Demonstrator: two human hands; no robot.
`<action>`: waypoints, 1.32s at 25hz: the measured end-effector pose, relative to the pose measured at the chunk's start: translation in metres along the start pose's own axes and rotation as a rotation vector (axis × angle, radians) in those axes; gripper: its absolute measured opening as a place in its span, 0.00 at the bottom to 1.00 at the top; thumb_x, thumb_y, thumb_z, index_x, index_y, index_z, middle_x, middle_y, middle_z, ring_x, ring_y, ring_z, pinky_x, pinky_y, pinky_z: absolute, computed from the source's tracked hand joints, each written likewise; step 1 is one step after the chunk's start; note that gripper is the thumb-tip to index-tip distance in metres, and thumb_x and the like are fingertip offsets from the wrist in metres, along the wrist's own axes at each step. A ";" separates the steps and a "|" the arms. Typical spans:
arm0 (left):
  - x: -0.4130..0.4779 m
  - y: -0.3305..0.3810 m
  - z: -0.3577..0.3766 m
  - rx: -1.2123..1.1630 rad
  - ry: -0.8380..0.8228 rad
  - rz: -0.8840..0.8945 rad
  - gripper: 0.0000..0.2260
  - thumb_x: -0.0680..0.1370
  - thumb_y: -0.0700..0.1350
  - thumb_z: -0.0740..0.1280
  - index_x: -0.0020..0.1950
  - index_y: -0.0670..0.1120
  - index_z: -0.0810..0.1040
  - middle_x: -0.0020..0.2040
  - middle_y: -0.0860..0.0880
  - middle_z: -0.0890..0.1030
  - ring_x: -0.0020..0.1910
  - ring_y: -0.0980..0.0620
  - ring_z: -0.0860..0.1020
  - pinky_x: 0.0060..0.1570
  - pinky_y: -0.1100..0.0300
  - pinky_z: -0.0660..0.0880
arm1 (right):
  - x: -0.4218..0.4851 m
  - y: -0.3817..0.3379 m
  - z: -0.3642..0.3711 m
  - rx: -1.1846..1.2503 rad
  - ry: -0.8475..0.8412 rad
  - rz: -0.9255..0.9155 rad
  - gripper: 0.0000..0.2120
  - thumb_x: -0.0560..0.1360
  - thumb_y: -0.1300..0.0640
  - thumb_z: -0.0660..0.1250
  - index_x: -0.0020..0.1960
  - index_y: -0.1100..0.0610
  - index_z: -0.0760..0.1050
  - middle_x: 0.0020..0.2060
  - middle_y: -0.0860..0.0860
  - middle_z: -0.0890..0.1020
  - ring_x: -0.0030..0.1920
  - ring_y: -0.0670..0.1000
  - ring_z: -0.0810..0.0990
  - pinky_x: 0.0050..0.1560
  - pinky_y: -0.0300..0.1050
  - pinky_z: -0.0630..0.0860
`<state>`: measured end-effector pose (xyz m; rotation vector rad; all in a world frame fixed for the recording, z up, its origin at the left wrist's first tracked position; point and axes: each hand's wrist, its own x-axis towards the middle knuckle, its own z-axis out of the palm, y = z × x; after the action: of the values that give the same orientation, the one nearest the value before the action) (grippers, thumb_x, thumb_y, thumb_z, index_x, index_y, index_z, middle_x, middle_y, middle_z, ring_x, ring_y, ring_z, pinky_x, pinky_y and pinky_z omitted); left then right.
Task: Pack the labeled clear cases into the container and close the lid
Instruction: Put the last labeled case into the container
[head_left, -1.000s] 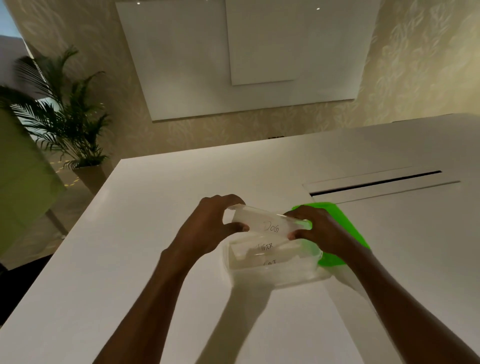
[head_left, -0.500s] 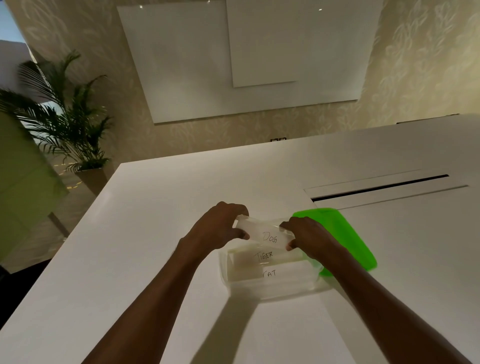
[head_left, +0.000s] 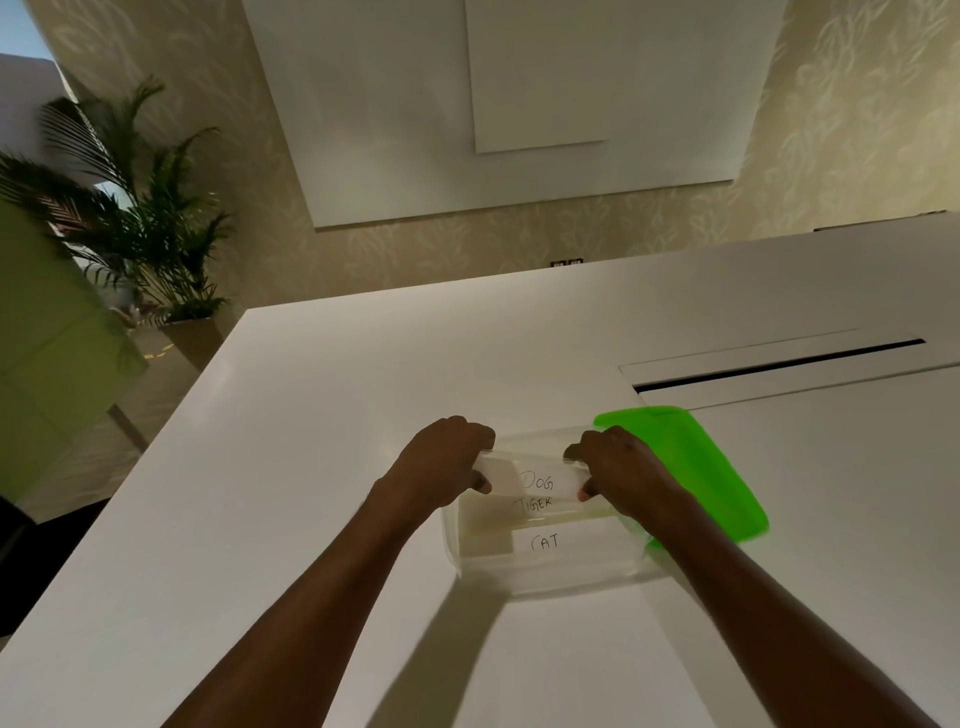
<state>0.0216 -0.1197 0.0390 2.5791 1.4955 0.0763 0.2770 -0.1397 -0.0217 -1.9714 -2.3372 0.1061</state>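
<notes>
A clear plastic container (head_left: 540, 574) sits on the white table in front of me. Inside it lie a clear case labeled CAT (head_left: 550, 543) at the near side and one labeled TIGER (head_left: 535, 505) behind it. My left hand (head_left: 447, 460) and my right hand (head_left: 615, 470) pinch the two ends of a third clear case labeled DOG (head_left: 535, 480), which sits low at the container's far side, partly over the TIGER case. A bright green lid (head_left: 691, 467) lies flat on the table just right of the container, partly hidden by my right forearm.
The white table (head_left: 311, 415) stretches far back and to both sides. A long dark slot (head_left: 779, 364) runs across a panel at the right rear. A potted palm (head_left: 140, 228) stands on the floor beyond the table's left edge.
Both hands have lowered the DOG case from above the container down into its far side. The view has shifted slightly.
</notes>
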 end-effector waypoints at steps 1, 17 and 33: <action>0.001 0.000 0.003 0.025 -0.013 -0.007 0.18 0.72 0.49 0.78 0.59 0.47 0.79 0.48 0.47 0.76 0.51 0.44 0.77 0.45 0.56 0.69 | -0.001 0.000 0.001 -0.017 0.000 -0.006 0.27 0.73 0.53 0.74 0.71 0.49 0.74 0.61 0.50 0.81 0.62 0.56 0.75 0.62 0.48 0.73; -0.001 0.019 0.039 0.226 -0.075 -0.072 0.14 0.75 0.42 0.75 0.58 0.40 0.77 0.56 0.41 0.82 0.54 0.41 0.82 0.48 0.54 0.75 | -0.008 -0.001 0.001 -0.004 0.037 -0.065 0.28 0.71 0.49 0.77 0.69 0.48 0.74 0.62 0.46 0.81 0.64 0.53 0.74 0.66 0.44 0.69; -0.005 0.030 0.070 0.037 0.200 -0.179 0.27 0.87 0.51 0.49 0.84 0.43 0.50 0.85 0.44 0.53 0.85 0.46 0.50 0.82 0.47 0.49 | -0.031 -0.022 0.003 0.248 0.237 0.093 0.25 0.85 0.50 0.54 0.80 0.56 0.60 0.80 0.52 0.61 0.81 0.50 0.56 0.81 0.48 0.54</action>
<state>0.0534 -0.1466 -0.0249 2.5150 1.8067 0.2947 0.2607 -0.1735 -0.0229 -1.8595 -1.9820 0.1512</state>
